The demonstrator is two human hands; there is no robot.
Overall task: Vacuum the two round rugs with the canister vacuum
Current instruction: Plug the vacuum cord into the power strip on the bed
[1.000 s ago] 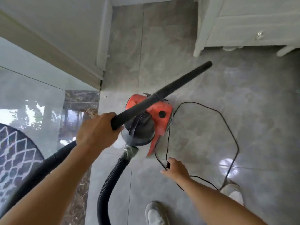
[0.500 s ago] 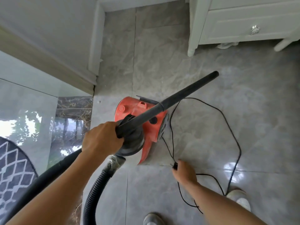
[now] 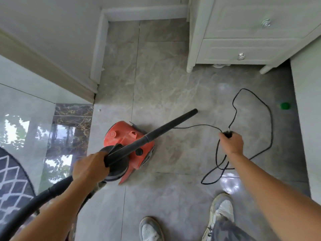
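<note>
L hand (image 3: 89, 168): fingers clenched round near end of black wand (image 3: 156, 134), at the hose joint; back of hand up.
R hand (image 3: 231, 142): fingers grasping black plug (image 3: 227, 134) of power cord (image 3: 199, 125); arm stretched fwd, well right of canister.
Canister vacuum (image 3: 126, 136): orange-red body w/ black round end, set on floor (image 3: 173, 84), centre-left of frame; partly hidden by wand + L hand.
Wand: slanted up-right, passed over top of canister; open tip out past canister, above bare tile.
Hose (image 3: 26, 209): black, run from L hand down to bottom-left corner, beside L forearm.
Cord: thin, black; loose loops laid on floor right of canister; one run led from plug back toward canister, lost behind wand.
Rug (image 3: 12, 181): one in view, dark w/ white lattice, round edge, cut off at left frame edge; well apart from wand tip.
Floor: grey marble-look tiles, glossy.
Cabinet (image 3: 243, 32): white, 2 drawers w/ clear knobs, on legs, top right.
Green item (image 3: 285, 105): small, round, on floor near cord loop; type can't be told.
Shoes (image 3: 151, 228): 2 pale sneakers, bottom edge.
</note>
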